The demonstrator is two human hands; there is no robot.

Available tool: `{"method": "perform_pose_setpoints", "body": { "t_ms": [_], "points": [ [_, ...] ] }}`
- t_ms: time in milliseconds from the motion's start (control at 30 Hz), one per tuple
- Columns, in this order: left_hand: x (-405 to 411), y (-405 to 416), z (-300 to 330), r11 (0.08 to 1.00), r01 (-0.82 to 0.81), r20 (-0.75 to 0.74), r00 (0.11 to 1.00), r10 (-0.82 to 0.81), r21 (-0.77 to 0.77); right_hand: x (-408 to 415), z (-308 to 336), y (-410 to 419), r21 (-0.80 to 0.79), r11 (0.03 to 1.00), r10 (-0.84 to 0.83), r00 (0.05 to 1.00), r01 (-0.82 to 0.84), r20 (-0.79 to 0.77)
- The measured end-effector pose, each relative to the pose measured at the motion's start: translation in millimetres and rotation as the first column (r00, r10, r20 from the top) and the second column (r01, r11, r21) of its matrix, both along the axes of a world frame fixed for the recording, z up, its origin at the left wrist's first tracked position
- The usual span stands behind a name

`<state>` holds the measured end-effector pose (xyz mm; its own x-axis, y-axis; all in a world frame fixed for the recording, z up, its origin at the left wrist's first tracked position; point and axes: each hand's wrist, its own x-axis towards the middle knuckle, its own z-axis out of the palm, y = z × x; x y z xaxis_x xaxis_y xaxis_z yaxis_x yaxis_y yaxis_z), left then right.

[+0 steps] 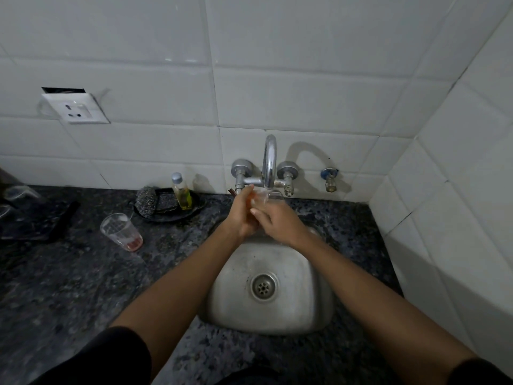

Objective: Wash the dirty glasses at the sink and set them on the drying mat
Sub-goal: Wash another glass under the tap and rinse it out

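Clear glass [261, 198] is sitting under the tap [269, 162], above the steel sink [277, 309], at twelve o'clock from both hands. The left hand [244, 215] is curling round it; the right hand [280, 222] is gripping its lower end, possibly rubbing. Its long axis seems tilted toward the spout. A second dirty glass [121, 232] is standing at nine o'clock, nearer the left hand, the drying mat [41, 220] beyond it.

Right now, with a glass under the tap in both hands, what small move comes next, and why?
Probably keep turning the glass under the spout to finish rinsing. Both hands, left and right, grip it over the sink, and it seems to show an orange tint. A second glass with red dregs waits on the counter.
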<state>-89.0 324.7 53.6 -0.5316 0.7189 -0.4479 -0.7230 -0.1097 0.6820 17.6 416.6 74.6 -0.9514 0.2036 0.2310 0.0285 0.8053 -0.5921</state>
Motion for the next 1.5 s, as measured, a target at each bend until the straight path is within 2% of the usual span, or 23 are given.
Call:
{"method": "perform_pose_setpoints", "body": {
  "t_ms": [67, 100, 233, 300, 367, 400, 433, 500, 567, 633, 700, 733, 867, 900, 1000, 1033, 1067, 1167, 1233, 1333, 1367, 1433, 1500],
  "points": [
    [-4.7, -1.1, 4.5, 0.998, 0.025, 0.007, 1.0, -0.024, -0.051, 5.6, -4.8, 10.5, 0.252, 0.965, 0.06, 0.996, -0.073, 0.059],
    [-6.0, -0.8, 6.1, 0.997, 0.014, -0.019, 1.0, -0.016, -0.074, 6.8, -9.8, 13.7, 0.251, 0.964, 0.079, 0.995, -0.092, 0.061],
    [0.5, -0.6, 2.4, 0.994, -0.086, -0.042, 0.996, 0.083, -0.069, 0.8, -7.1, -3.1, -0.157, 0.987, 0.019, 0.999, -0.013, 0.039],
    [1.4, -1.9, -1.7, 0.994, -0.091, -0.01, 0.996, 0.091, -0.055, 0.9, -6.8, -1.0, -0.026, 1.0, 0.005, 0.999, -0.003, 0.04],
    [-3.5, -3.8, -1.7, 0.997, -0.009, -0.021, 1.0, 0.008, -0.073, 7.2, -6.1, 4.8, 0.221, 0.972, 0.06, 0.992, -0.083, 0.107],
    [-5.1, -5.4, 0.6, 0.994, 0.025, -0.025, 0.999, -0.027, -0.11, 8.8, -9.0, 7.7, 0.238, 0.966, 0.081, 0.991, -0.105, 0.111],
    [-6.4, -6.2, 2.0, 0.992, 0.019, -0.016, 1.0, -0.021, -0.128, 10.3, -9.7, 5.4, 0.168, 0.98, 0.09, 0.991, -0.106, 0.099],
    [-5.9, -6.4, 2.0, 0.992, -0.03, -0.005, 1.0, 0.03, -0.123, 8.2, -3.7, -7.6, -0.126, 0.992, 0.025, 0.995, -0.012, 0.102],
    [-3.3, -5.5, 1.2, 0.988, -0.055, -0.012, 0.998, 0.054, -0.148, 2.6, 0.8, -15.9, -0.222, 0.971, -0.061, 0.99, 0.088, 0.127],
    [-3.2, -3.9, 1.6, 0.985, 0.017, 0.016, 1.0, -0.014, -0.173, 2.0, -0.9, -7.9, 0.021, 0.998, -0.058, 0.99, 0.056, 0.126],
    [-8.4, -4.0, 3.3, 0.979, 0.074, 0.026, 0.997, -0.071, -0.191, 7.3, -4.8, 4.9, 0.271, 0.96, 0.008, 0.978, -0.065, 0.208],
    [-9.9, -4.2, 5.0, 0.977, 0.053, 0.024, 0.999, -0.049, -0.206, 9.2, -8.6, 10.0, 0.258, 0.963, 0.026, 0.976, -0.083, 0.216],
    [-4.8, 1.2, 7.0, 0.989, -0.07, 0.023, 0.997, 0.074, -0.131, 6.3, -4.2, -1.9, -0.141, 0.99, 0.006, 0.994, 0.009, 0.106],
    [-2.8, 3.0, 7.4, 0.991, -0.064, 0.046, 0.997, 0.069, -0.114, 3.6, 1.1, -4.5, -0.109, 0.994, -0.016, 0.995, 0.027, 0.103],
    [-4.7, 3.5, 14.3, 0.993, 0.067, 0.036, 0.997, -0.064, -0.1, 2.5, 3.1, 2.9, 0.294, 0.955, 0.0, 0.986, -0.049, 0.165],
    [-6.6, 3.0, 14.7, 0.988, 0.087, 0.013, 0.996, -0.086, -0.129, 5.5, 2.8, 7.4, 0.339, 0.937, 0.018, 0.982, -0.083, 0.19],
    [-6.7, 2.0, 15.0, 0.986, 0.055, -0.002, 0.998, -0.056, -0.159, 7.7, 0.8, 10.2, 0.317, 0.943, 0.039, 0.982, -0.097, 0.186],
    [-2.0, 1.1, 11.2, 0.987, -0.075, -0.041, 0.997, 0.07, -0.141, 8.0, -2.6, -0.8, 0.032, 0.998, 0.043, 0.996, -0.045, 0.082],
    [3.4, 1.0, 9.6, 0.989, -0.092, -0.032, 0.996, 0.089, -0.117, 3.3, -1.3, -7.9, 0.011, 1.0, 0.005, 0.997, -0.006, 0.076],
    [2.3, -0.7, 15.4, 0.986, 0.007, 0.001, 1.0, -0.007, -0.167, 9.0, -1.1, -3.0, 0.397, 0.915, 0.024, 0.991, -0.076, 0.134],
    [1.4, -1.1, 18.5, 0.982, 0.04, 0.006, 0.999, -0.04, -0.186, 11.4, -4.6, 3.3, 0.455, 0.884, 0.042, 0.988, -0.106, 0.15],
    [1.7, -1.2, 22.7, 0.976, 0.015, -0.015, 1.0, -0.018, -0.218, 16.8, -5.7, 2.9, 0.306, 0.948, 0.04, 0.988, -0.084, 0.146],
    [3.0, 0.4, 20.5, 0.987, -0.062, -0.038, 0.998, 0.057, -0.149, 13.3, -4.6, -6.1, -0.02, 0.999, 0.035, 0.996, -0.034, 0.082]
  ]
}}
